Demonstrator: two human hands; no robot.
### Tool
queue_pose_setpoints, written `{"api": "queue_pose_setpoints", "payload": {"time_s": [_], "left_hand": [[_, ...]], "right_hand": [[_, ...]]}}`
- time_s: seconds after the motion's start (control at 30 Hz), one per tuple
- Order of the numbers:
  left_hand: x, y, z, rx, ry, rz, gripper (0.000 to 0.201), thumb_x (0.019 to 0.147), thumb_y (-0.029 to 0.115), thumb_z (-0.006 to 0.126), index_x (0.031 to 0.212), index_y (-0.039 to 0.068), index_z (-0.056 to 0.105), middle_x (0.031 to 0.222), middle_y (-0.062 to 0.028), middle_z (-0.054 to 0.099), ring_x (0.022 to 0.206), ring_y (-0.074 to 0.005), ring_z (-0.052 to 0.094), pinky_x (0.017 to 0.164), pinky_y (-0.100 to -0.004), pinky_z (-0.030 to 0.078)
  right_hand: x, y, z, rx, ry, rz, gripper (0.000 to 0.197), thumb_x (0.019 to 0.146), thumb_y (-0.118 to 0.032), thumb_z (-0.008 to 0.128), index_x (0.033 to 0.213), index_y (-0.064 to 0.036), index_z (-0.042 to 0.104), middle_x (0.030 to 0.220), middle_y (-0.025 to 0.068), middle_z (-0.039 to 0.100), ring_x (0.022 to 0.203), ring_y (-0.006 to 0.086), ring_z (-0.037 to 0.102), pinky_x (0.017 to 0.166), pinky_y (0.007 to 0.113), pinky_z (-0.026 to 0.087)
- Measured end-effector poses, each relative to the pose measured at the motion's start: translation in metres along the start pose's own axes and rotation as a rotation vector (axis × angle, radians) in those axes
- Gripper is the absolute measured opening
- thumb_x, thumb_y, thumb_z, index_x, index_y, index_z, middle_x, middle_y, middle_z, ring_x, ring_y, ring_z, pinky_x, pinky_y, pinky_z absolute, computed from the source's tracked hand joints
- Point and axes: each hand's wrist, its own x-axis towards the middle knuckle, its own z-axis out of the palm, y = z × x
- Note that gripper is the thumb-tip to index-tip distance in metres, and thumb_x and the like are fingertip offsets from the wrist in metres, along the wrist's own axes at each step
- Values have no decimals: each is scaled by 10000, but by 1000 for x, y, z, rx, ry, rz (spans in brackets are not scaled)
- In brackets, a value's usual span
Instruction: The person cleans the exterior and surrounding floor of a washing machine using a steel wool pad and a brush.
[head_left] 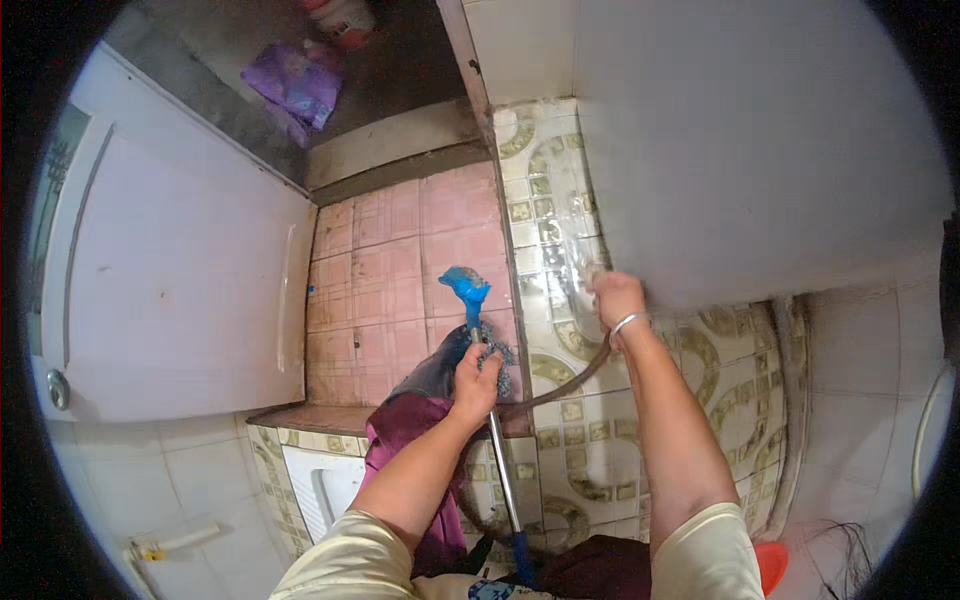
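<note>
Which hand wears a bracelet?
The right hand, holding the hose: it wears a silver bracelet. The left hand, around the pole, wears none.

Pink tiled floor (385,255), grout lines dark, grime toward edges. White door (180,250) along left, round metal knob (58,390). Worn raised sill (395,150) at far end, dim grey ground past it. Right side: cream tiles (720,400) with olive rings and squares, wet-looking shine catching light. Big plain pale panel (760,150) above those. White tiled wall (850,370) far right. White ribbed squat pan (325,478), lower left.
</note>
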Motion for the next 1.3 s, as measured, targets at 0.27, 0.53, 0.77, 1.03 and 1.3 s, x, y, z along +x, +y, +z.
{"api": "queue_pose_setpoints", "payload": {"time_s": [0.27,0.53,0.77,1.03,1.3], "left_hand": [[4,-8,-4,-143,22,-30,118,826,132,522,891,34,517,657,24,485,539,-45,427,462,-215,359],[2,-20,13,16,-100,-19,163,819,157,515,912,24,526,650,10,499,558,-69,437,489,-233,365],[-7,-2,21,116,-121,-1,167,831,149,485,959,44,516,675,22,465,575,-41,399,485,-194,333],[-10,2,34,133,-133,46,145,844,168,468,928,53,497,672,35,428,570,-45,392,471,-194,325],[-1,-10,34,51,-266,19,84,834,139,458,856,64,488,661,36,433,571,-47,389,477,-204,321]], "right_hand": [[-159,59,-54,272,-242,785,202,777,-215,515,665,-52,562,502,54,481,387,151,449,272,312,276],[-156,92,-83,278,-257,708,216,834,-233,519,696,-68,536,474,-12,407,343,99,331,309,258,246],[-225,248,-161,-330,-324,519,291,703,-217,583,963,-86,573,950,59,598,918,218,570,765,360,438],[-251,317,-320,-914,29,717,244,709,-251,593,916,-123,605,970,82,611,891,235,589,691,364,470],[-154,142,-427,-222,786,557,195,809,-251,493,826,-73,571,663,49,500,575,181,448,495,320,354]]}}
